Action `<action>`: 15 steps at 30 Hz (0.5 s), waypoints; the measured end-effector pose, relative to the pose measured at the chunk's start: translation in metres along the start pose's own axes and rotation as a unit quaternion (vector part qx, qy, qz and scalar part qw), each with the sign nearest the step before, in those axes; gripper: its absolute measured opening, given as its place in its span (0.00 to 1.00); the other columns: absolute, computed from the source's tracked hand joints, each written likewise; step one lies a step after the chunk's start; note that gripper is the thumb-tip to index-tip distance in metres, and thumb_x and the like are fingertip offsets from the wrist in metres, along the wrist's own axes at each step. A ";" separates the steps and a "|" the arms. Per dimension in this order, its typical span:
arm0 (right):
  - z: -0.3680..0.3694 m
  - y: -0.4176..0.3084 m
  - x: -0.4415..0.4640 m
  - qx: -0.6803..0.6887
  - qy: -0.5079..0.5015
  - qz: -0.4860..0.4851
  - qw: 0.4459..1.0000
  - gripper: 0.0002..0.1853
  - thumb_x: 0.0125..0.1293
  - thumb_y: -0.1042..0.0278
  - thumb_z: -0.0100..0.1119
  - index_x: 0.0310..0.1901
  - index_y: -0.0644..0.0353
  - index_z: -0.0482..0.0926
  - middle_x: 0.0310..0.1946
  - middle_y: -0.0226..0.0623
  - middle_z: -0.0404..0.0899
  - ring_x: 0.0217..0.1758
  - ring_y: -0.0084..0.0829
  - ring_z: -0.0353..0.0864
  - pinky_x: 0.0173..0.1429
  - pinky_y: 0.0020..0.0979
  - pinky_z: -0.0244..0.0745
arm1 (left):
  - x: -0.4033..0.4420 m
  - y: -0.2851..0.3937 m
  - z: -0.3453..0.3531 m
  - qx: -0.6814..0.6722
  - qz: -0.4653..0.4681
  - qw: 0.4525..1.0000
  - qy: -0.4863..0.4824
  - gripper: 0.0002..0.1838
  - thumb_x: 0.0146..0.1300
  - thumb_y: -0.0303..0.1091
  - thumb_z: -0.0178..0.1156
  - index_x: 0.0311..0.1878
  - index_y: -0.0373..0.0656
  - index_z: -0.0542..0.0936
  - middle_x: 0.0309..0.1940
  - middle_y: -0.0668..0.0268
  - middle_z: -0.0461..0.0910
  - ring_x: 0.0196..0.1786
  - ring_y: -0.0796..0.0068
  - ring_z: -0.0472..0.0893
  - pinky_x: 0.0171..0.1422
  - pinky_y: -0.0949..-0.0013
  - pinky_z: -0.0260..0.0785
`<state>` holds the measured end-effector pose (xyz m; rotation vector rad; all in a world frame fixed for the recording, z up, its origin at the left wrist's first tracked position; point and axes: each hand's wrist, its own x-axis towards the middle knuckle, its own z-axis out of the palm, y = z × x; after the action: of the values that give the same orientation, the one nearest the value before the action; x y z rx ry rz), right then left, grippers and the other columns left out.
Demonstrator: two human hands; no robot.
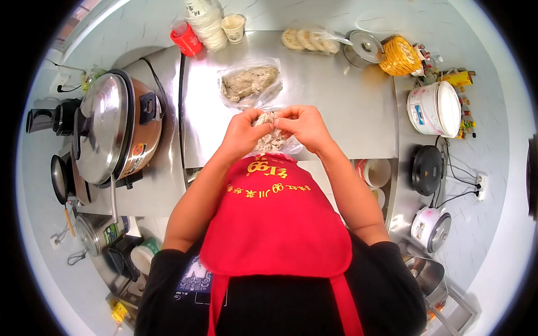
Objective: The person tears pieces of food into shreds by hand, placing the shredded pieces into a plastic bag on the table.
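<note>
Both of my hands meet over a clear plastic bag of pale shredded pieces (268, 144) at the near edge of the steel table (336, 123). My left hand (245, 132) is closed, its fingertips pinched together over the shreds. Beside it, my right hand (303, 127) is pinched too, its fingertips nearly touching the left ones. What lies between the fingertips is too small to tell. Just beyond the hands, a larger greyish-brown lump (250, 83) rests on an open plastic bag.
A large cooker (143, 126) stands at the left. Along the back are a red cup (186, 39), a paper cup (233, 28), bagged flat breads (311, 41) and a lidded metal pot (363, 48). A white bucket (434, 109) stands at the right.
</note>
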<state>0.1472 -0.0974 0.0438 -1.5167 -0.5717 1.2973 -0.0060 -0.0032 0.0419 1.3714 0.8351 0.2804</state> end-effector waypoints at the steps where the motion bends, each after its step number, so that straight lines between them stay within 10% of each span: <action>1: 0.001 0.006 0.002 0.005 0.015 -0.008 1.000 0.05 0.56 0.77 0.63 0.34 0.68 0.83 0.26 0.33 0.82 0.25 0.19 0.76 0.30 0.23 0.72 | 0.000 0.002 0.000 0.018 -0.002 1.000 -0.006 0.09 0.59 0.29 0.66 0.41 0.38 0.81 0.27 0.73 0.79 0.25 0.88 0.70 0.28 0.80 0.61; 15: -0.008 0.026 -0.002 0.050 0.129 -0.030 0.990 0.03 0.57 0.80 0.62 0.34 0.70 0.81 0.22 0.31 0.79 0.22 0.19 0.74 0.27 0.22 0.69 | 0.005 -0.013 -0.005 -0.120 -0.039 0.992 0.026 0.08 0.60 0.28 0.64 0.43 0.40 0.81 0.28 0.73 0.79 0.22 0.87 0.68 0.26 0.80 0.61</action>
<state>0.1476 -0.1112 0.0209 -1.5418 -0.3759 1.0478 -0.0100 0.0010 0.0283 1.1082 0.8678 0.3454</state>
